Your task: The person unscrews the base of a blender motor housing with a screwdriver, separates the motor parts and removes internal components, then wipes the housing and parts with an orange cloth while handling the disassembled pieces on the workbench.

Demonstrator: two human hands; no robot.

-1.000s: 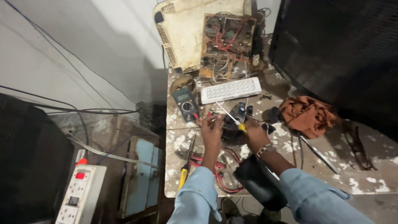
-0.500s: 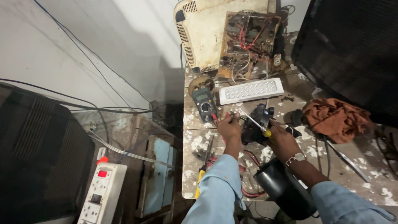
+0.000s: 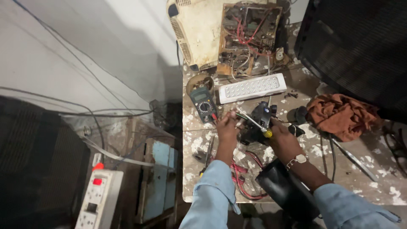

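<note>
We note the left hand on the bench, fingers curled and pressed to the left edge of a small black part lying mid-bench; whether it grips or only steadies, we cannot tell. The right hand is closed round a screwdriver w/ yellow collar, shaft angled up-left across the part, tip near the left hand's fingers. A watch sits on the right wrist. Both sleeves are light blue.

The part lies between the two hands, just below a white LED panel and right of a multimeter. Red leads loop on the bench below the hands, touching a black cylinder at the near edge by the right forearm.

Far end of bench: a cream casing lies flat, a circuit board w/ red wiring beside it. A small round dish sits above the multimeter. Right of the part: a rust-coloured rag, bunched up, against a large black cabinet. A metal rod lies below the rag.

Left of bench, lower level: a white power strip w/ red switch, cables running along the wall. Bench surface is paint-spattered.
</note>
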